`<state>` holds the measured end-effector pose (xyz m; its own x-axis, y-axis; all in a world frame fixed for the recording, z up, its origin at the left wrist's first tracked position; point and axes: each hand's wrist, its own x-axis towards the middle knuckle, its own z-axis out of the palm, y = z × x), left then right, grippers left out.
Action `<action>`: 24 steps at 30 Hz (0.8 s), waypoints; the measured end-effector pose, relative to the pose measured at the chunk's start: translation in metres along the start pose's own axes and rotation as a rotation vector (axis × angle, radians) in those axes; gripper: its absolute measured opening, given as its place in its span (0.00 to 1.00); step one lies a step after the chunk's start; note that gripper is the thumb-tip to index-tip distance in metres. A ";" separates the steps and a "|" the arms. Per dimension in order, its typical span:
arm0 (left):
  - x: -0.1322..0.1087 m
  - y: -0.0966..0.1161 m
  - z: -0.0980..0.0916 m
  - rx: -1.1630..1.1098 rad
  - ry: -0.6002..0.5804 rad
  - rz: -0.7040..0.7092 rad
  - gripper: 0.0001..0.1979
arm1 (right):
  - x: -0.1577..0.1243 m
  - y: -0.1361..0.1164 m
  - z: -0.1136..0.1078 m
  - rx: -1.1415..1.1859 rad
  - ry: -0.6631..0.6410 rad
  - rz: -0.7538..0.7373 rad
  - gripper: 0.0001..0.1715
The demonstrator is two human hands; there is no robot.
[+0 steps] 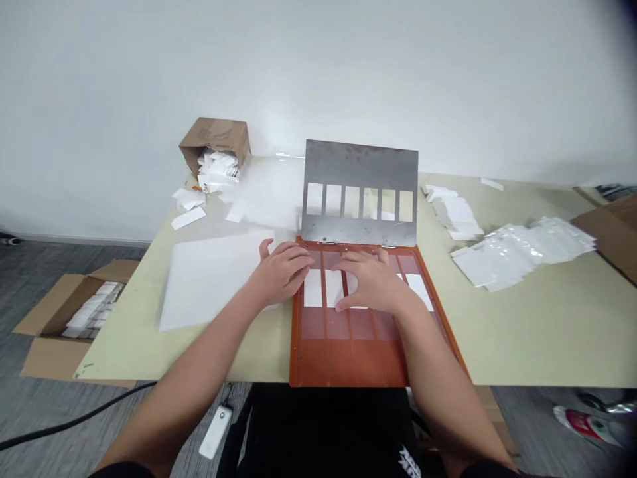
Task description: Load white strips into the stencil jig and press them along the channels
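Observation:
An orange-brown board (348, 362) lies before me, and its hinged grey metal frame (361, 162) with several rectangular windows is tilted up at the back. White cards sit side by side in the board's slots, among them a left card (312, 289) and a far right card (421, 289). My left hand (283, 271) rests palm down at the board's left edge, fingertips by the left card, holding nothing visible. Over the middle cards is my right hand (371, 279), thumb and fingers apart, thumb tip near a card (334, 289). It hides some of the cards.
Translucent white sheets (199, 285) lie to the left. A cardboard box (233, 133) of white pieces stands behind them. Stacks of white cards (458, 216) and clear-wrapped packs (517, 255) are on the right. An open carton (54, 302) sits on the floor at left.

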<state>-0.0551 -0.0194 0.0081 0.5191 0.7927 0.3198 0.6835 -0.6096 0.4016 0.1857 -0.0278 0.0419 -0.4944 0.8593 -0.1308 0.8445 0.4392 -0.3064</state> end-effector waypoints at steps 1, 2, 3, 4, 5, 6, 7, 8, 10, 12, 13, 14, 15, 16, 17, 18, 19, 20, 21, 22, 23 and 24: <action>0.000 0.000 0.000 0.000 0.003 0.000 0.14 | 0.000 0.000 0.000 -0.007 0.000 0.000 0.34; 0.000 0.000 0.000 0.001 0.003 0.001 0.14 | 0.000 0.000 0.000 -0.013 0.001 0.000 0.34; 0.000 0.000 0.001 0.002 0.003 0.002 0.14 | 0.000 0.000 0.000 -0.017 0.001 0.000 0.34; 0.000 0.000 0.001 0.003 0.002 0.003 0.14 | 0.000 0.000 0.000 -0.018 0.002 0.001 0.35; 0.000 0.000 0.001 0.003 0.002 0.004 0.14 | 0.000 0.000 0.000 -0.016 0.002 0.002 0.35; 0.000 0.000 0.001 0.003 0.001 0.003 0.14 | 0.000 0.000 0.000 -0.010 0.002 0.003 0.36; 0.000 0.000 0.001 0.002 0.001 0.003 0.14 | 0.000 0.000 0.000 -0.003 0.001 0.005 0.36; 0.000 0.000 0.001 0.002 0.000 0.003 0.14 | -0.001 -0.001 0.000 0.004 0.000 0.007 0.36; 0.000 0.000 0.001 0.004 -0.001 0.005 0.13 | -0.001 -0.001 0.000 0.012 -0.002 0.011 0.36; 0.000 0.000 0.001 0.006 0.000 0.005 0.13 | -0.001 -0.001 -0.001 0.011 -0.006 0.013 0.36; 0.000 -0.001 0.001 0.007 0.002 0.005 0.13 | -0.001 -0.001 -0.001 0.007 -0.007 0.012 0.36; 0.000 -0.001 0.001 0.007 0.005 0.005 0.13 | -0.001 0.000 -0.001 0.001 -0.008 0.010 0.37; 0.000 -0.001 0.001 0.008 0.008 0.006 0.14 | -0.001 0.000 -0.001 -0.005 -0.008 0.006 0.37; 0.000 -0.001 0.002 0.008 0.011 0.006 0.14 | -0.001 0.000 -0.002 -0.011 -0.007 0.000 0.37; 0.000 -0.001 0.002 0.009 0.012 0.006 0.14 | -0.002 0.000 -0.003 -0.014 -0.003 -0.006 0.37; 0.000 -0.001 0.002 0.009 0.012 0.005 0.14 | -0.002 0.000 -0.003 -0.014 0.002 -0.012 0.38; 0.000 -0.001 0.002 0.009 0.012 0.004 0.14 | -0.003 -0.001 -0.004 -0.009 0.011 -0.017 0.37; 0.000 -0.001 0.002 0.009 0.012 0.002 0.14 | -0.003 -0.002 -0.005 0.001 0.021 -0.024 0.37; 0.000 -0.002 0.003 0.008 0.012 0.003 0.14 | -0.004 -0.003 -0.006 0.014 0.031 -0.035 0.36; 0.000 -0.002 0.003 0.008 0.014 0.006 0.14 | -0.004 -0.006 -0.007 0.031 0.039 -0.050 0.36; -0.001 -0.003 0.003 0.009 0.018 0.015 0.14 | -0.004 -0.008 -0.007 0.048 0.042 -0.070 0.35; -0.001 -0.003 0.002 0.012 0.022 0.033 0.15 | -0.004 -0.010 -0.007 0.063 0.040 -0.093 0.35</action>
<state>-0.0562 -0.0183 0.0048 0.5302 0.7714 0.3517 0.6723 -0.6353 0.3800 0.1805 -0.0344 0.0522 -0.5601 0.8261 -0.0618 0.7803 0.5010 -0.3743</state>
